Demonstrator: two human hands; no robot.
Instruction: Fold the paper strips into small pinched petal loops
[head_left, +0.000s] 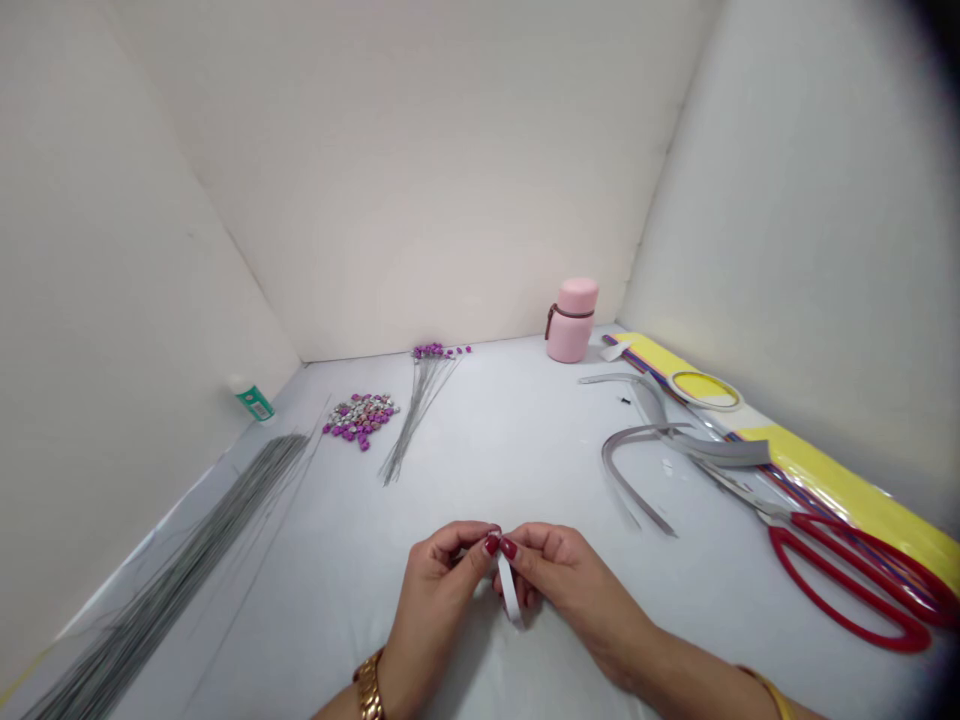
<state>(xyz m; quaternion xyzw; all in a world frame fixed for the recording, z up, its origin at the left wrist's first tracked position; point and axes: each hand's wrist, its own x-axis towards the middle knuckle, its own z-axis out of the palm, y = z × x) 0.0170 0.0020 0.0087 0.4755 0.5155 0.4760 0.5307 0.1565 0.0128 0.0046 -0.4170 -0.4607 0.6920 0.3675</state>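
Observation:
Near the front middle of the table, my left hand (446, 572) and my right hand (559, 565) meet with thumbs and fingertips pinched together. Between them is a narrow white strip (510, 592), its upper end gripped by both hands and its free end hanging down toward me. Whatever else the fingertips may enclose is hidden. Beyond the hands lies a bundle of thin wires (409, 435) with small purple pieces (431, 351) at the far ends. Left of it sits a pile of purple and silver beads (360, 418).
Long loose grey wires (195, 570) run along the left side, near a green-and-white tube (253, 400). A pink flask (572, 322) stands at the back. On the right lie red-handled scissors (851, 585), curved grey strips (637, 480), a tape roll (705, 390) and yellow packets (840, 490).

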